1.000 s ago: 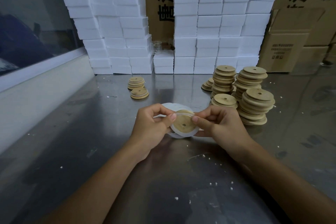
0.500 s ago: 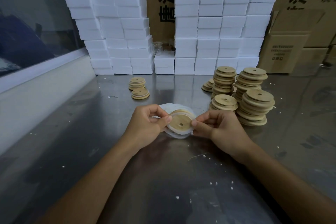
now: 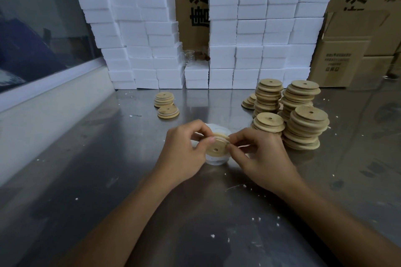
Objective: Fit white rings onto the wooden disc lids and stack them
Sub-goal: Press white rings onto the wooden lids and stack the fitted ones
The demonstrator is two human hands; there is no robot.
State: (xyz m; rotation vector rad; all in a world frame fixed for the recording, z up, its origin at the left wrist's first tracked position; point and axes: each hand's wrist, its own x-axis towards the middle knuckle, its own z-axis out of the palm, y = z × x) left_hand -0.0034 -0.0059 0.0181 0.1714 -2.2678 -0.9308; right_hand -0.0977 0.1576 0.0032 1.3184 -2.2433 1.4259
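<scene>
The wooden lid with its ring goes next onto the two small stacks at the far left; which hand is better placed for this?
Probably the left hand: it pinches the wooden lid, and the small stacks lie on its side, beyond it.

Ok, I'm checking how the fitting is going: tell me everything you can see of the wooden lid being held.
The wooden lid is a round, pale disc with a small centre hole, tilted toward the camera. A white ring sits around its rim. The left hand and right hand pinch its opposite edges, holding it just above a pile of white rings.
</scene>
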